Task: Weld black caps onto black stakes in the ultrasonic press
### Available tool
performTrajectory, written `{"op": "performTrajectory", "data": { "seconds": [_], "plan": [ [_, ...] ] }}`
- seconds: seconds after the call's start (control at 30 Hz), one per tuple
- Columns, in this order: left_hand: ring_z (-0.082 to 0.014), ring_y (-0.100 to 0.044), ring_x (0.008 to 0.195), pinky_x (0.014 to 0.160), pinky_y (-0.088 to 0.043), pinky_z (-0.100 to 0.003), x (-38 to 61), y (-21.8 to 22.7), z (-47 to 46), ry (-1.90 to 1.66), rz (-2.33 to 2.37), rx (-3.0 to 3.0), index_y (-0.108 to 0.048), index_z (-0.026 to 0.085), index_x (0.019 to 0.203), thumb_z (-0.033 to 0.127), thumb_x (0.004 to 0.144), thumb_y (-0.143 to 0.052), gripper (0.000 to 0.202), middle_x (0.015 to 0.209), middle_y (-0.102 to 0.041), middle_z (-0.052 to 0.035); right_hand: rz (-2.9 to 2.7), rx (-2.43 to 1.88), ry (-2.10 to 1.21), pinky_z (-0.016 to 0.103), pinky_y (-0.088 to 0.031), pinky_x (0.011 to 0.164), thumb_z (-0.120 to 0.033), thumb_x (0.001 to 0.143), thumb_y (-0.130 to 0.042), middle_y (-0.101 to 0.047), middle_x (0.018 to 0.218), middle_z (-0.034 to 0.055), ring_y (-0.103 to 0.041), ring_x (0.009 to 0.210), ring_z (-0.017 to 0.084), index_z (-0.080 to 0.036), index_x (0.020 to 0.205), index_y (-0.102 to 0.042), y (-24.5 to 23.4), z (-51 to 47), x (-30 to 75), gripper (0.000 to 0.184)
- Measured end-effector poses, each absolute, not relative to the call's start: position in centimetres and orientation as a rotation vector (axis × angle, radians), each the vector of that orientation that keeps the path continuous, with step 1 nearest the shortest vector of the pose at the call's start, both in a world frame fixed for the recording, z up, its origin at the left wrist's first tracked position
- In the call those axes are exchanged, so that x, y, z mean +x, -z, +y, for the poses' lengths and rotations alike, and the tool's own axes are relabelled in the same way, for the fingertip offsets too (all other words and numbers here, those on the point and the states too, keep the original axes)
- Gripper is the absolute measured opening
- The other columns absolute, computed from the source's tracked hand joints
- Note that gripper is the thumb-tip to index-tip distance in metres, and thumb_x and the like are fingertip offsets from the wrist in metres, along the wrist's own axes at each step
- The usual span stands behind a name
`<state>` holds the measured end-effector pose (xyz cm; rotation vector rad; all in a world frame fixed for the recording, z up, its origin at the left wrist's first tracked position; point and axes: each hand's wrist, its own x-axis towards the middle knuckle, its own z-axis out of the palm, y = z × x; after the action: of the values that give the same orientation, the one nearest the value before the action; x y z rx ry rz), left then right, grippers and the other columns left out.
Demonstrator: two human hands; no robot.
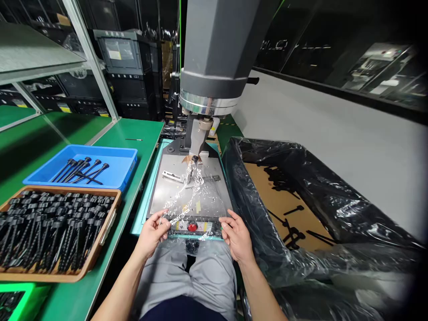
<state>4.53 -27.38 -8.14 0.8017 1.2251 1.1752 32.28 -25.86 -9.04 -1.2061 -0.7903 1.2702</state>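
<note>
My left hand point(154, 230) rests at the near left corner of the machine's control strip point(194, 227), its thumb and fingers pinching the edge of a crinkled clear plastic film point(190, 196). The film stretches over the metal plate point(167, 191) toward the press head's tip point(195, 158). My right hand point(236, 235) sits at the strip's near right corner, fingers curled against its edge. A red button point(191, 227) lies between my hands. A small metal fixture point(174, 176) sits under the tip.
A large grey press head point(217, 53) hangs above the plate. Left on the green bench are a blue tray point(110, 171) with several black rods and a brown tray point(105, 227) full of black parts. Right stands a box lined with black plastic point(301, 187).
</note>
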Motion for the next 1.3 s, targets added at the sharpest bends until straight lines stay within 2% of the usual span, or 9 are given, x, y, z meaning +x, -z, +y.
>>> {"op": "performTrajectory", "data": {
  "seconds": [0.17, 0.37, 0.53, 0.6, 0.67, 0.77, 1.03, 1.17, 1.3],
  "plan": [
    [-0.0055, -0.047, 0.046, 0.039, -0.031, -0.018, 5.2, 9.6, -29.7, -1.201, 1.268, 0.681, -0.052, 0.019, 0.126, 0.044, 0.066, -0.077, 0.07, 0.074, -0.055, 0.0038, -0.727, -1.269, -1.31, 0.016, -0.029, 0.036, -0.036, 0.067, -0.08, -0.066, 0.103, 0.0062, -0.047, 0.046, 0.006, -0.025, 0.123, -0.051, 10.6, -27.9, 32.1, 0.063],
    [-0.0061, -0.048, 0.046, 0.039, -0.031, -0.018, 5.8, 11.1, -30.4, -1.193, 1.307, 0.651, -0.049, 0.018, 0.13, 0.043, 0.067, -0.077, 0.073, 0.071, -0.055, 0.005, -0.697, -1.334, -1.318, 0.019, -0.032, 0.038, -0.038, 0.066, -0.08, -0.068, 0.101, 0.0065, -0.049, 0.048, 0.007, -0.024, 0.121, -0.052, 12.4, -28.9, 32.2, 0.063],
    [-0.0089, -0.05, 0.05, 0.042, -0.034, -0.02, 6.0, 12.0, -30.5, -1.146, 1.365, 0.759, -0.047, 0.015, 0.128, 0.045, 0.07, -0.073, 0.07, 0.068, -0.056, 0.0045, -0.799, -1.456, -1.218, 0.023, -0.04, 0.042, -0.045, 0.067, -0.079, -0.068, 0.098, 0.0082, -0.057, 0.057, 0.014, -0.021, 0.115, -0.053, 14.3, -28.5, 33.3, 0.059],
    [-0.0097, -0.05, 0.052, 0.044, -0.035, -0.021, 5.9, 12.5, -30.6, -1.134, 1.372, 0.806, -0.047, 0.014, 0.128, 0.045, 0.071, -0.072, 0.07, 0.067, -0.056, 0.0041, -0.899, -1.534, -1.078, 0.027, -0.048, 0.05, -0.049, 0.068, -0.076, -0.068, 0.097, 0.0101, -0.062, 0.066, 0.019, -0.019, 0.112, -0.055, 14.8, -28.2, 33.9, 0.057],
    [-0.0102, -0.051, 0.054, 0.047, -0.037, -0.021, 5.7, 13.1, -30.7, -1.123, 1.384, 0.84, -0.045, 0.012, 0.129, 0.045, 0.073, -0.07, 0.07, 0.067, -0.056, 0.0034, -1.008, -1.611, -0.874, 0.034, -0.054, 0.065, -0.051, 0.073, -0.071, -0.068, 0.101, 0.0125, -0.065, 0.079, 0.022, -0.017, 0.111, -0.057, 14.8, -27.8, 34.5, 0.053],
    [-0.0107, -0.051, 0.057, 0.051, -0.039, -0.022, 5.5, 13.8, -30.8, -1.12, 1.394, 0.884, -0.043, 0.011, 0.132, 0.044, 0.075, -0.068, 0.071, 0.069, -0.057, 0.0024, -1.134, -1.652, -0.609, 0.04, -0.054, 0.08, -0.048, 0.08, -0.064, -0.065, 0.109, 0.0145, -0.063, 0.091, 0.024, -0.017, 0.112, -0.06, 13.2, -26.5, 34.5, 0.045],
    [-0.0133, -0.056, 0.065, 0.066, -0.045, -0.028, 4.9, 13.7, -30.9, -1.043, 1.504, 1.154, -0.036, 0.015, 0.143, 0.043, 0.081, -0.06, 0.072, 0.076, -0.062, 0.0009, -1.512, -1.27, -0.456, 0.039, -0.054, 0.082, -0.036, 0.086, -0.058, -0.066, 0.103, 0.0104, -0.064, 0.092, 0.023, -0.02, 0.108, -0.064, 4.5, -16.4, 29.6, 0.028],
    [-0.016, -0.061, 0.069, 0.065, -0.046, -0.029, 4.4, 12.8, -31.0, -0.897, 1.599, 1.325, -0.031, 0.016, 0.147, 0.043, 0.084, -0.053, 0.072, 0.088, -0.069, -0.0029, -1.617, -1.188, -0.45, 0.04, -0.054, 0.083, -0.036, 0.084, -0.058, -0.063, 0.112, 0.0132, -0.061, 0.102, 0.026, -0.019, 0.114, -0.064, 1.9, -10.6, 27.0, 0.035],
    [-0.0176, -0.066, 0.078, 0.07, -0.048, -0.029, 4.1, 12.7, -31.0, -0.797, 1.626, 1.403, -0.028, 0.016, 0.148, 0.042, 0.085, -0.049, 0.071, 0.097, -0.07, -0.005, -1.702, -1.191, -0.541, 0.042, -0.049, 0.093, -0.034, 0.08, -0.061, -0.062, 0.119, 0.0108, -0.058, 0.111, 0.027, -0.023, 0.116, -0.065, 0.9, -6.7, 25.3, 0.038]
  ]
}}
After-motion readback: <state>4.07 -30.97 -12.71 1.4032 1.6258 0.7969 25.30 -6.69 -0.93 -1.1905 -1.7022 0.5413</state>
